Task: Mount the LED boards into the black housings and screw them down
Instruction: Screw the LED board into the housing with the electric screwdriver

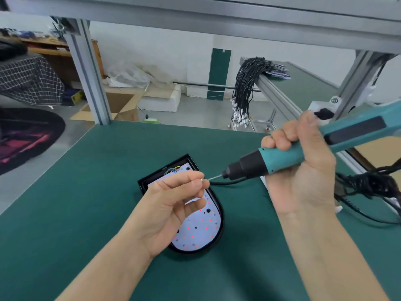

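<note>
A black housing [219, 216] lies on the green mat with a white LED board [198, 230] seated in it; the board shows red dots and dark holes, with coloured wires at its far end. My left hand [173, 205] hovers over the board and pinches a small screw [202, 180] between thumb and fingertips. My right hand [301, 170] grips a teal electric screwdriver [280, 158], held slanted, its thin bit tip touching the screw.
The green mat [104, 192] covers the bench. A tangle of black cable [368, 185] lies at the right edge. A bundle of black wires with white plugs [245, 88] hangs off a second bench behind. Aluminium frame posts [91, 79] stand at the back.
</note>
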A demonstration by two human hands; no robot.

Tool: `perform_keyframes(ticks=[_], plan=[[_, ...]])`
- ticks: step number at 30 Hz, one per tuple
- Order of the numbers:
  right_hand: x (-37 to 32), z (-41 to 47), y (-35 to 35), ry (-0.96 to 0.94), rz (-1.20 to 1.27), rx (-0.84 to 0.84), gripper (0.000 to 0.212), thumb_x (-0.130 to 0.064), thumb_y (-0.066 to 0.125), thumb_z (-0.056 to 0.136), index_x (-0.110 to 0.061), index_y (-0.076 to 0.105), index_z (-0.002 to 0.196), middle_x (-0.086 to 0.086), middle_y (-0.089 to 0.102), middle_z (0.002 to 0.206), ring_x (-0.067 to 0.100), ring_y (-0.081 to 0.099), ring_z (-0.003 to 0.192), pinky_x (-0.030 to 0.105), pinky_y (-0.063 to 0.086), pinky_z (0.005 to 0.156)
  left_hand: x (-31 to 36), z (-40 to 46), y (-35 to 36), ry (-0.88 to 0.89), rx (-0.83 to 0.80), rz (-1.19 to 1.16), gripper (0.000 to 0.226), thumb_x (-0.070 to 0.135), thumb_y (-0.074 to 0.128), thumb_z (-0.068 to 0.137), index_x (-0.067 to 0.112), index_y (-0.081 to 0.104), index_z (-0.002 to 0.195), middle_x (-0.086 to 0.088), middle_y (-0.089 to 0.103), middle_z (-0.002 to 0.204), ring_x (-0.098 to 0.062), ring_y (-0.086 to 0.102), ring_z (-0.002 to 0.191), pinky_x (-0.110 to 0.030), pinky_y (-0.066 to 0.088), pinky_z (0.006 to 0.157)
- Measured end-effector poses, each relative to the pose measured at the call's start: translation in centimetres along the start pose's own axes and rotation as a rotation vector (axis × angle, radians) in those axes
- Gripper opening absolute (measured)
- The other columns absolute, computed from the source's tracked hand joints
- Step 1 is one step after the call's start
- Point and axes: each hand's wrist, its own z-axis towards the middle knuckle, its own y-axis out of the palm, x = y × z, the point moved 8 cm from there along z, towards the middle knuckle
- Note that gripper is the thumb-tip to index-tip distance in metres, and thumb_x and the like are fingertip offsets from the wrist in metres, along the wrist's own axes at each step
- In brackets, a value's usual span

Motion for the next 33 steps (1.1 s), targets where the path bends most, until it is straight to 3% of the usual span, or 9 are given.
perform_keyframes(ticks=[8, 19, 24, 27, 33], plan=[[0.7, -0.2, -0.2, 0.006, -0.015, 0.022, 0.023, -0.015, 0.057, 0.086, -0.017, 0.043, 0.067, -0.007, 0.044, 0.057, 0.006, 0.043, 0.049, 0.021, 0.044, 0.057, -0.2, -0.1, 0.1, 0.0, 0.011, -0.032, 0.013, 0.006, 0.069, 0.062, 0.009, 0.078, 0.071, -0.01, 0.066, 0.07, -0.012, 0.067, 0.061, -0.022, 0.055, 0.056], [0.9, -0.2, -0.2, 0.009, -0.044, 0.016, 0.025, -0.012, 0.059, 0.083, -0.017, 0.044, 0.064, -0.006, 0.044, 0.057, 0.007, 0.043, 0.048, 0.021, 0.044, 0.057, -0.3, -0.1, -0.2, 0.047, 0.039, -0.005, 0.014, 0.004, 0.068, 0.061, 0.006, 0.078, 0.071, -0.01, 0.067, 0.068, -0.013, 0.067, 0.06, -0.022, 0.055, 0.057], [1.0, -0.4, 0.1, -0.031, -0.074, -0.02, 0.027, -0.011, 0.059, 0.083, -0.018, 0.043, 0.063, -0.006, 0.042, 0.056, 0.008, 0.042, 0.048, 0.022, 0.043, 0.057, 1.5, -0.3, -0.6, 0.251, 0.113, 0.254, 0.016, 0.016, 0.076, 0.053, 0.014, 0.078, 0.069, -0.008, 0.072, 0.069, -0.017, 0.068, 0.063, -0.026, 0.058, 0.065], [1.5, -0.6, -0.4, -0.057, -0.067, 0.029, 0.027, -0.012, 0.057, 0.086, -0.018, 0.04, 0.067, -0.006, 0.042, 0.058, 0.008, 0.041, 0.05, 0.022, 0.042, 0.058, 2.7, -0.2, -0.6, 0.366, 0.157, 0.42, 0.015, 0.006, 0.077, 0.064, 0.02, 0.079, 0.068, -0.005, 0.073, 0.071, -0.018, 0.069, 0.064, -0.032, 0.06, 0.07], [2.5, -1.0, -1.8, -0.02, -0.051, 0.101, 0.026, -0.02, 0.063, 0.079, -0.019, 0.039, 0.071, -0.007, 0.044, 0.061, 0.007, 0.044, 0.052, 0.021, 0.044, 0.062, 2.3, 0.3, -1.0, 0.355, 0.164, 0.495, 0.026, -0.001, 0.073, 0.075, 0.023, 0.078, 0.071, -0.003, 0.074, 0.075, -0.018, 0.069, 0.068, -0.041, 0.057, 0.079]])
